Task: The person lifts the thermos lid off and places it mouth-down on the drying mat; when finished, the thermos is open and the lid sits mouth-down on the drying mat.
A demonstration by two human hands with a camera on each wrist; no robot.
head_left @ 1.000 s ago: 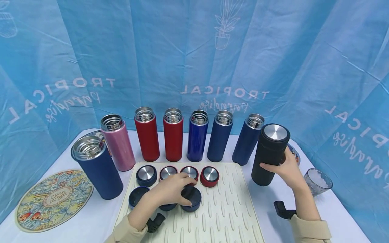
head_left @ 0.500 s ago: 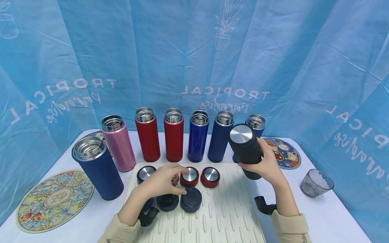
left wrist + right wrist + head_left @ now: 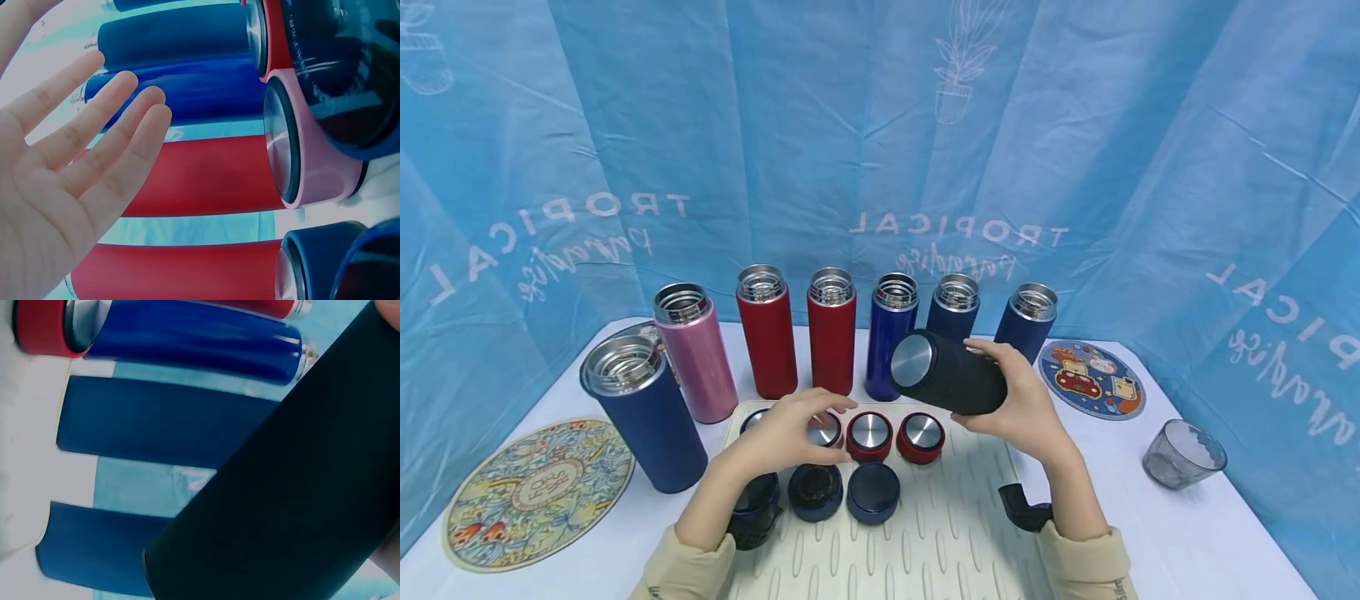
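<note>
My right hand (image 3: 1026,408) grips a black thermos bottle (image 3: 958,375) with its silver-topped lid on. The bottle is held in the air, tipped almost level, lid end toward the left. My left hand (image 3: 786,433) hovers over the lids with spread fingers and holds nothing, as the left wrist view also shows. Near its fingertips are a pink lid (image 3: 824,432) and a red lid (image 3: 870,433), with a second red lid (image 3: 921,435) to the right. Dark blue lids (image 3: 873,490) form the front row; the left hand and wrist partly hide the leftmost lids.
A cream ribbed mat (image 3: 917,542) lies under the lids. Behind it stand several lidless bottles, among them a red bottle (image 3: 832,342) and a pink bottle (image 3: 700,367). A wide blue bottle (image 3: 655,425) and round placemat (image 3: 542,492) are left; a glass (image 3: 1183,454) is right.
My right hand has lifted the black thermos bottle, brought it left over the mat and tipped it. My left hand has come off a dark blue lid and shifted slightly left.
</note>
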